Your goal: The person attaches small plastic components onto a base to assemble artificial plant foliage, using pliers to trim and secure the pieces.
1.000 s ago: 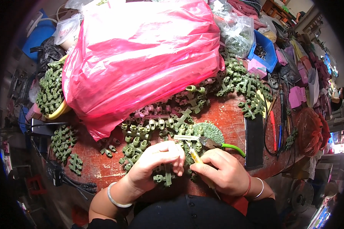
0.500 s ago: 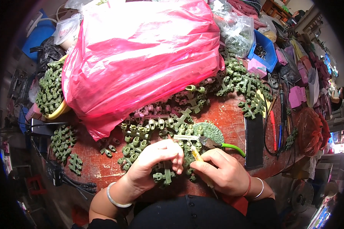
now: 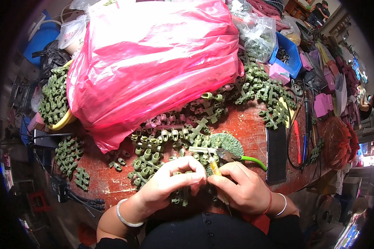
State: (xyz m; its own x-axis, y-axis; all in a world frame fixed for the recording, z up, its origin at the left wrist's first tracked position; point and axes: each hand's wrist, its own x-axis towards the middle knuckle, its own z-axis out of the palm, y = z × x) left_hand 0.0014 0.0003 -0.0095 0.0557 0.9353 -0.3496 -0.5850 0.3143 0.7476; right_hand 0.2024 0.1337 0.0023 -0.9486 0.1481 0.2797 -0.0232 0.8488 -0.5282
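Clock directions are taken from the gap between the hands, with twelve o'clock away from the person. The right hand (image 3: 245, 186) is closed around a slim, yellow-handled tool (image 3: 215, 167), its narrow end aimed toward eleven o'clock and its tail running toward five. The left hand (image 3: 176, 178) is curled just beside it, thumb near the bent fingers; whether it pinches anything cannot be told. A small, dark green, branched piece (image 3: 180, 198) shows beneath the left hand, toward eight o'clock. A heap of similar green branched pieces (image 3: 147, 159) lies between nine and ten, on the worn red-brown surface (image 3: 253, 141). Green-handled metal pliers (image 3: 239, 157) lie at two o'clock, overlapping a round, speckled green pad (image 3: 232, 144) at one. A large, glossy pink plastic sheet (image 3: 153, 70) spreads at eleven, and a flat black rectangular slab (image 3: 276, 155) sits between two and three.
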